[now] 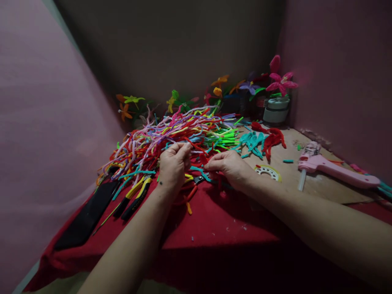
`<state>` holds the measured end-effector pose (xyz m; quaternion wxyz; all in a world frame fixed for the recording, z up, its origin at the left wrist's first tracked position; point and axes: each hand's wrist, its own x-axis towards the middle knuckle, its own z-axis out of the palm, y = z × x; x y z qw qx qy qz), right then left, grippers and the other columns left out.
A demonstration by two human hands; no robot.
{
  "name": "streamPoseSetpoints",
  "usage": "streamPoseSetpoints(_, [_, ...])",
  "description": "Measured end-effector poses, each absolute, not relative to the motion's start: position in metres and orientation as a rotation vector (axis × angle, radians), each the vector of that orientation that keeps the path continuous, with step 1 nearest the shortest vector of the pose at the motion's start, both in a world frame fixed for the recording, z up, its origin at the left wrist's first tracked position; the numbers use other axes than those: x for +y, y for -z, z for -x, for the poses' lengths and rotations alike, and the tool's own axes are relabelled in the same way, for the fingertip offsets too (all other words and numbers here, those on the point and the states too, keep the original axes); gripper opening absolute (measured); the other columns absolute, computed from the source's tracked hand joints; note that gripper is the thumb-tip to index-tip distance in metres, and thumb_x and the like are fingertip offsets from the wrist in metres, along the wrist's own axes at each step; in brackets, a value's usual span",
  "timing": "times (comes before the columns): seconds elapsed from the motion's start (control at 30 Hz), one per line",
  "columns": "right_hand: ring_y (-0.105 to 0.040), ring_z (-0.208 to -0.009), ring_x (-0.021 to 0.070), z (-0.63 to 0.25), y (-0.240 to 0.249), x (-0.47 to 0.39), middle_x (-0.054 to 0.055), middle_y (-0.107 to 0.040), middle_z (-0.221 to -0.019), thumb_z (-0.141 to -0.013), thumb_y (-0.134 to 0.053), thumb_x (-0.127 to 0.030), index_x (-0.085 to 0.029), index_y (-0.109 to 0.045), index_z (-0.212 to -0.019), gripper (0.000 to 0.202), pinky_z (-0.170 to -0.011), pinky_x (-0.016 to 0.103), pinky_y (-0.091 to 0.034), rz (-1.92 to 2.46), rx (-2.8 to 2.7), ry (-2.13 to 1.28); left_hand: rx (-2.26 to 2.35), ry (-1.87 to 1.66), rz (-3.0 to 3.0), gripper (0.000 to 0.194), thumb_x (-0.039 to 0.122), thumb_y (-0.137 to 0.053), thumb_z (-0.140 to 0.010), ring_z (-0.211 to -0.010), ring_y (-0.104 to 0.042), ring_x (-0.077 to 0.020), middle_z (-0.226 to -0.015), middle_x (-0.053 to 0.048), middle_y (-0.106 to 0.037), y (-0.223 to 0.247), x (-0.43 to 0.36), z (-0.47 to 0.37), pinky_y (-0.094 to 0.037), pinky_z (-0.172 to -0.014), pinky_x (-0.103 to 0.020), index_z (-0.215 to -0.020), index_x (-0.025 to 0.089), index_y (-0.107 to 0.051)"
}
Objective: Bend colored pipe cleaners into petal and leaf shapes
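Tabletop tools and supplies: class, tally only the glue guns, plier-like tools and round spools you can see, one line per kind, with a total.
Pink plastic glue gun: 1
Plier-like tools, one yellow-and-black-handled, one partly hidden with a dark metal head: 2
White, yellow-rimmed round spool: 1
Total: 4

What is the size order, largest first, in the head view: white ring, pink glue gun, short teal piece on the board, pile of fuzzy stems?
1. Pile of fuzzy stems
2. Pink glue gun
3. White ring
4. Short teal piece
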<state>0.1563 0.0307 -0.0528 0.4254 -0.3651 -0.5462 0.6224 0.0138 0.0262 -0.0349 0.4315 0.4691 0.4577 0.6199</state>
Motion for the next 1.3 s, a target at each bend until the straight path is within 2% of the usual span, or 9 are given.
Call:
streamPoseSetpoints(0.23, [-0.046, -0.045, 0.0083, -0.158, 0.054, 0.033, 0.001, -0.053, -0.048, -0.063, -0.062, -0.021, -0.012, -0.057, -0.052, 0.015, -0.049, 0.024, -0.036, 0.844, -1.322, -1.583, 1.15, -1.28, -1.257, 0.026, 0.038, -0.065, -0.068, -0.038, -0.04, -0.0019, -0.058, 0.002, -0.053, 0.036, 0.022, -0.009, -0.029, -0.036, -0.015, -0.073, 0.013, -0.059])
streamPoseSetpoints(0.37, [-0.045, -0.045, 0.0082, -0.159, 0.054, 0.034, 0.0, -0.052, -0.048, -0.063, -0.061, -0.022, -0.012, -0.057, -0.053, 0.015, -0.046, 0.023, -0.036, 0.839, -1.336, -1.596, 1.194, -1.185, -1.417, 0.024, 0.037, -0.065, -0.068, -0.041, -0.042, -0.0036, -0.054, 0.003, -0.052, 0.036, 0.019, -0.012, -0.035, -0.041, -0.016, -0.075, 0.014, -0.061])
streamPoseSetpoints(0.6, [-0.042, -0.042, 0.0078, -0.155, 0.053, 0.031, -0.001, -0.051, -0.046, -0.062, -0.062, -0.026, -0.013, -0.055, -0.051, 0.018, -0.043, 0.022, -0.033, 0.905, -1.378, -1.537, 1.25, -1.126, -1.487, 0.022, 0.034, -0.066, -0.066, -0.045, -0.044, -0.0054, -0.057, 0.003, -0.055, 0.035, 0.018, -0.013, -0.033, -0.043, -0.018, -0.075, 0.014, -0.063])
streamPoseSetpoints(0.73, [-0.038, -0.042, 0.0063, -0.153, 0.053, 0.028, -0.002, -0.049, -0.044, -0.064, -0.056, -0.023, -0.014, -0.054, -0.049, 0.018, -0.043, 0.021, -0.029, 0.967, -1.524, -1.348, 1.356, -1.336, -1.761, 0.011, 0.025, -0.064, -0.067, -0.056, -0.05, -0.0087, -0.061, 0.002, -0.056, 0.04, 0.014, -0.019, -0.04, -0.054, -0.021, -0.063, 0.014, -0.062])
streamPoseSetpoints(0.87, [-0.036, -0.04, 0.006, -0.152, 0.05, 0.026, -0.004, -0.046, -0.042, -0.064, -0.049, -0.015, -0.015, -0.053, -0.048, 0.017, -0.043, 0.021, -0.026, 1.005, -1.638, -1.243, 1.368, -1.56, -2.051, 0.009, 0.018, -0.06, -0.07, -0.062, -0.052, -0.0099, -0.064, 0.0, -0.057, 0.044, 0.01, -0.025, -0.041, -0.061, -0.021, -0.061, 0.016, -0.062])
streamPoseSetpoints(1.0, [-0.037, -0.04, 0.0063, -0.152, 0.049, 0.026, -0.003, -0.048, -0.042, -0.066, -0.054, -0.021, -0.015, -0.051, -0.048, 0.02, -0.043, 0.022, -0.027, 0.959, -1.593, -1.38, 1.406, -1.432, -1.76, 0.014, 0.025, -0.063, -0.069, -0.055, -0.049, -0.0085, -0.06, 0.001, -0.055, 0.039, 0.01, -0.025, -0.04, -0.054, -0.02, -0.06, 0.014, -0.061])
streamPoseSetpoints(1.1, [-0.041, -0.041, 0.0073, -0.154, 0.052, 0.028, -0.002, -0.051, -0.044, -0.065, -0.06, -0.026, -0.015, -0.05, -0.049, 0.022, -0.044, 0.022, -0.031, 0.895, -1.398, -1.559, 1.292, -1.308, -1.506, 0.023, 0.036, -0.061, -0.071, -0.044, -0.042, -0.0051, -0.057, 0.003, -0.053, 0.034, 0.014, -0.021, -0.035, -0.043, -0.018, -0.071, 0.014, -0.061])
streamPoseSetpoints(1.2, [-0.047, -0.045, 0.009, -0.156, 0.057, 0.034, 0.0, -0.056, -0.051, -0.064, -0.064, -0.027, -0.015, -0.055, -0.057, 0.017, -0.048, 0.024, -0.037, 0.846, -1.199, -1.689, 1.223, -1.318, -1.369, 0.029, 0.041, -0.062, -0.07, -0.039, -0.04, -0.0034, -0.059, 0.004, -0.055, 0.032, 0.018, -0.015, -0.03, -0.038, -0.016, -0.082, 0.015, -0.06])
streamPoseSetpoints(1.3, [-0.05, -0.05, 0.01, -0.158, 0.06, 0.039, 0.001, -0.058, -0.055, -0.064, -0.066, -0.024, -0.014, -0.06, -0.064, 0.012, -0.051, 0.024, -0.04, 0.788, -1.077, -1.768, 1.241, -1.287, -1.283, 0.031, 0.041, -0.065, -0.067, -0.037, -0.04, -0.0024, -0.062, 0.003, -0.056, 0.034, 0.02, -0.012, -0.029, -0.036, -0.016, -0.079, 0.014, -0.06])
